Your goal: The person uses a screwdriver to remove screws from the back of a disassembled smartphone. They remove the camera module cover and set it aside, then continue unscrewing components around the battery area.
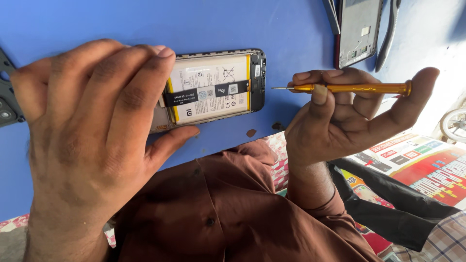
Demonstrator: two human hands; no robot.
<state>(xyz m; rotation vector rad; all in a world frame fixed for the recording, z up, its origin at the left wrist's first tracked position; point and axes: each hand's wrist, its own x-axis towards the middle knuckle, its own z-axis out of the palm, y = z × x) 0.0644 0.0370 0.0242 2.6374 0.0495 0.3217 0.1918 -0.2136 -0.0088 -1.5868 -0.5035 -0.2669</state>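
Fingers of the left hand (92, 131) pinch one opened phone (213, 90) by its edges, steadying it on the blue table (97, 24), battery up. At right, the right hand (340, 114) grips one gold screwdriver (349, 88), tip toward the phone. Far right lie a second phone frame (359, 29) and pliers (391, 31).

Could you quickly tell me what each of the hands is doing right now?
Left hand: closed on the opened phone.
Right hand: closed on the gold screwdriver.
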